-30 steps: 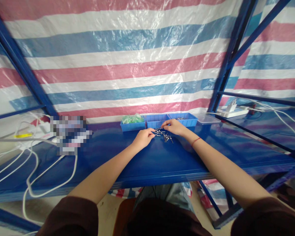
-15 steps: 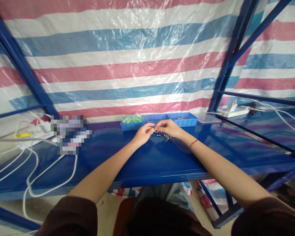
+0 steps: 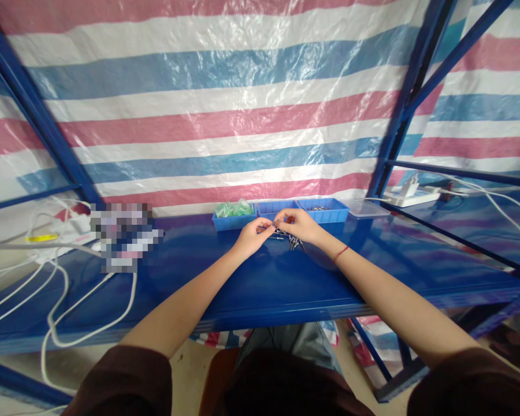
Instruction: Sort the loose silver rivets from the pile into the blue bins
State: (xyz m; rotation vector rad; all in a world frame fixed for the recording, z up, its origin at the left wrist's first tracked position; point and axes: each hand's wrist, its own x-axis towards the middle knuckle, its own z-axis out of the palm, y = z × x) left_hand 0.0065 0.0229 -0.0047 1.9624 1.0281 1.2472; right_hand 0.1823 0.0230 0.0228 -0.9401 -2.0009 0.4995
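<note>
My left hand and my right hand meet fingertip to fingertip just above the blue table. The fingers of both are pinched together; whatever lies between them is too small to make out. A loose pile of thin metal pieces, like rivets or screws, lies on the table under my right hand and partly behind it. Behind my hands stand three blue bins in a row: the left bin with a green plastic bag, the middle bin, and the right bin with small metal pieces inside.
A clear plastic lid lies right of the bins. White cables and a blurred-out item take up the left side. A power strip sits at the right. Blue rack posts and a striped sheet enclose the table.
The fingertips of my two hands have drawn closer together, the left shifting slightly right. The pile and the bins have stayed in place.
</note>
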